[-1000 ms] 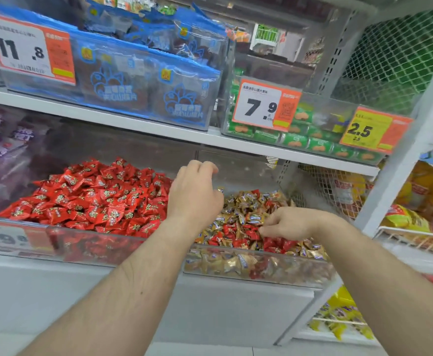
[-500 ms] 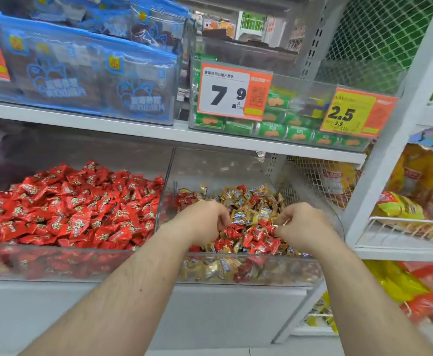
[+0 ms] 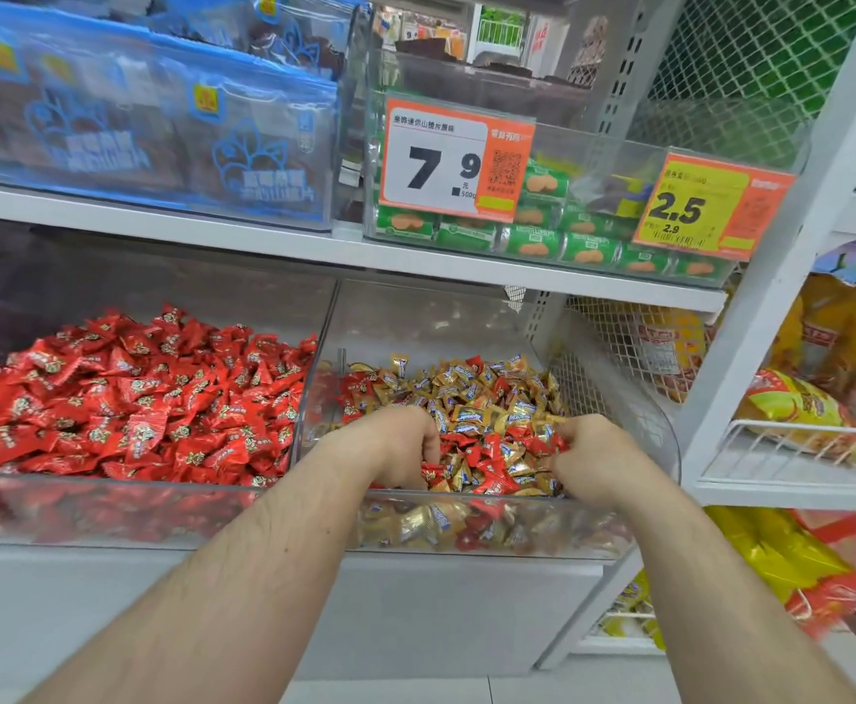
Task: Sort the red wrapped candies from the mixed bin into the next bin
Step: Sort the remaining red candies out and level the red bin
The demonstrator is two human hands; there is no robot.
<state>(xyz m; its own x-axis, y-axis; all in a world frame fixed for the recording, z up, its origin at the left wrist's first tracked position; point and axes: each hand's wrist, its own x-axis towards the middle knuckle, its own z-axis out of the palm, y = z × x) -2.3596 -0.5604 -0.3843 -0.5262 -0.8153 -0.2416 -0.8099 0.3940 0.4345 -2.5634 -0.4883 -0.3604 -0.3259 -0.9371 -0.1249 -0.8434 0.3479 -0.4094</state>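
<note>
head view: both hands dig in the mixed bin (image 3: 659, 439). left hand (image 3: 405, 449) curls its fingers onto a red candy (image 3: 433, 471); right hand (image 3: 585, 457) pinches red candies (image 3: 542, 442). left of both grips lies the red bin (image 3: 111, 505), heaped full.
</note>
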